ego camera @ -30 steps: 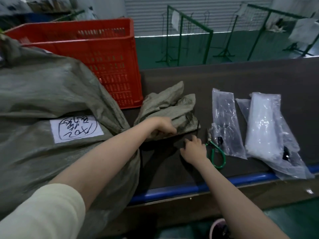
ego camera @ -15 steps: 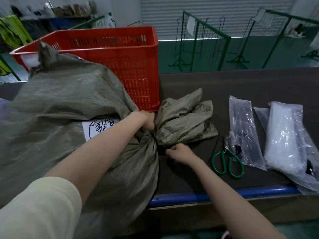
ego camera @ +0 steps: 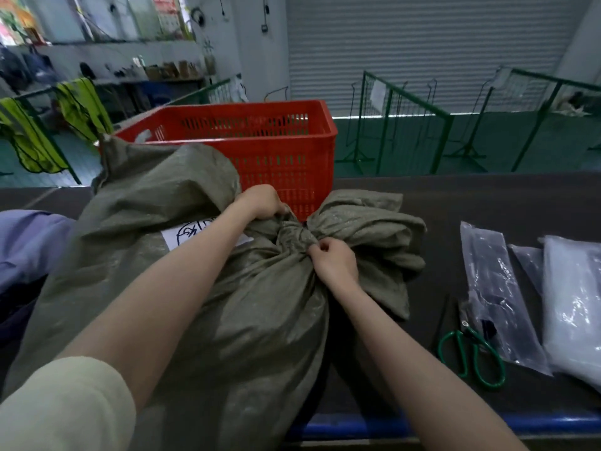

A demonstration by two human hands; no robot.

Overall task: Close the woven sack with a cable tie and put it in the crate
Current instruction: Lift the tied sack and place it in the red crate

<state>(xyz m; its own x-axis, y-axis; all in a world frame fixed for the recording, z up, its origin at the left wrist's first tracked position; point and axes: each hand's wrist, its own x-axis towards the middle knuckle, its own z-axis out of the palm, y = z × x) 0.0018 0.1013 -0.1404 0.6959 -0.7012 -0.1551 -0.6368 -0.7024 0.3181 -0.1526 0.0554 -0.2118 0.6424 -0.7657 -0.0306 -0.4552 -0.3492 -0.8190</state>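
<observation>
A full grey-green woven sack (ego camera: 253, 320) lies on the dark table, its gathered neck (ego camera: 292, 236) pointing toward the red crate (ego camera: 286, 157) just behind it. My left hand (ego camera: 260, 201) grips the neck from the far side. My right hand (ego camera: 331, 262) pinches the bunched fabric from the near side. The loose mouth of the sack fans out to the right. A thin black cable tie (ego camera: 441, 320) lies on the table left of the scissors. No tie is visible around the neck.
Green-handled scissors (ego camera: 474, 356) lie at the right front. Beside them are a clear bag of dark ties (ego camera: 497, 288) and a bag of white ones (ego camera: 572, 304). A blue rail (ego camera: 357, 424) edges the table front. Purple cloth (ego camera: 29, 245) lies at the left.
My right hand left the table and came up to the sack's neck. My left hand kept its grip as the view rose, bringing sack and crate toward the centre.
</observation>
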